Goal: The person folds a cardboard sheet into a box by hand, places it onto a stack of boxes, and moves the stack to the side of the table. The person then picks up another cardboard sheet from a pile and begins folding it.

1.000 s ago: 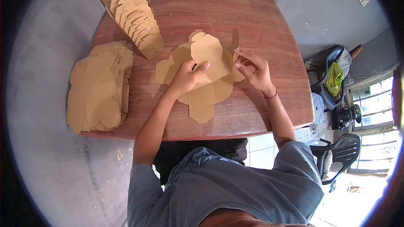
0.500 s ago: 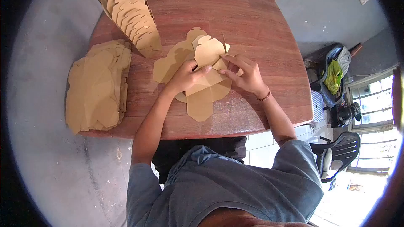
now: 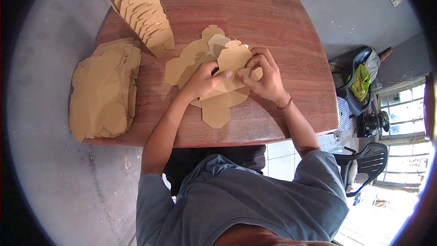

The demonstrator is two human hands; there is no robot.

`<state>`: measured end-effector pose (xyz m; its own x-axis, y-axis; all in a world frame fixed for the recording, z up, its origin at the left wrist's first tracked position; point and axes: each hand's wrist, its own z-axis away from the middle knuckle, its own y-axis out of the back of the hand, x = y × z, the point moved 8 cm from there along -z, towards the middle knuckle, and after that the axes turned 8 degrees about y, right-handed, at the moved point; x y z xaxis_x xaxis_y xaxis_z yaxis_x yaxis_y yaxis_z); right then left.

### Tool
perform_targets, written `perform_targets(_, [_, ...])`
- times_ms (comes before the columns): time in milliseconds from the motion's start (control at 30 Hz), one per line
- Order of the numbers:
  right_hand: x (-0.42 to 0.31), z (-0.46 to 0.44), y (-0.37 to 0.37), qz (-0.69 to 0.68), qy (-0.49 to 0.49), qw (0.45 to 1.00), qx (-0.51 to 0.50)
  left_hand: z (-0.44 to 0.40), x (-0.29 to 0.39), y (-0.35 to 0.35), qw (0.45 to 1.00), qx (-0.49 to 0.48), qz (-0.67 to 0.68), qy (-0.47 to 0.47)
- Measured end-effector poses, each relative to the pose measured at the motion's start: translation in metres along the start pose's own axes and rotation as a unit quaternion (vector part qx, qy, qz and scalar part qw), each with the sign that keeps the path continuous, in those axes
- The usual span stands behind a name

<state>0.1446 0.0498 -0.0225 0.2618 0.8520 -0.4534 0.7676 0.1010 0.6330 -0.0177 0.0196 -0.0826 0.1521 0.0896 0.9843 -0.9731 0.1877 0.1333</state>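
Both hands grip a partly folded cardboard box (image 3: 234, 57) with an upright tabbed flap. My left hand (image 3: 203, 81) is closed on its left side, thumb over the near panel. On the right side, the fingers of my right hand (image 3: 264, 74) curl around the panels, thumb against the near face. Some inner folds are hidden by the fingers. Beneath it, flat cardboard blanks (image 3: 215, 115) with rounded and angular flaps lie on the wooden table (image 3: 273, 23).
A stack of flat cardboard blanks (image 3: 101, 93) lies at the table's left edge. Behind it, a long carton (image 3: 169, 23) holds a row of several folded cardboard pieces (image 3: 144, 11). Chairs (image 3: 371, 164) stand to the right, one carrying bags (image 3: 361, 83).
The box's upright flap has tilted a little to the right. My right fingers have curled in closer around its right side, and the raised edge strip there is folded down.
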Motion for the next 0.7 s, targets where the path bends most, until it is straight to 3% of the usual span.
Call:
perform_targets(300, [-0.003, -0.002, 0.002, -0.01, 0.029, 0.999, 0.009, -0.001, 0.001, -0.001, 1.0, -0.003, -0.013, -0.006])
perform_targets(467, [0.001, -0.003, 0.003, -0.02, 0.006, 1.0, -0.012, 0.002, 0.004, 0.0, 0.999, 0.004, -0.038, 0.036])
perform_targets(500, [-0.001, -0.004, 0.004, 0.004, 0.04, 0.999, -0.012, 0.003, 0.004, -0.002, 0.999, 0.004, -0.038, 0.036])
perform_targets(567, [-0.006, -0.006, 0.009, 0.028, 0.076, 0.997, -0.011, 0.008, 0.02, 0.004, 0.995, 0.061, -0.002, -0.074])
perform_targets(700, [-0.021, -0.009, 0.016, 0.053, 0.136, 0.988, -0.041, 0.008, 0.02, 0.005, 0.992, 0.049, -0.076, -0.089])
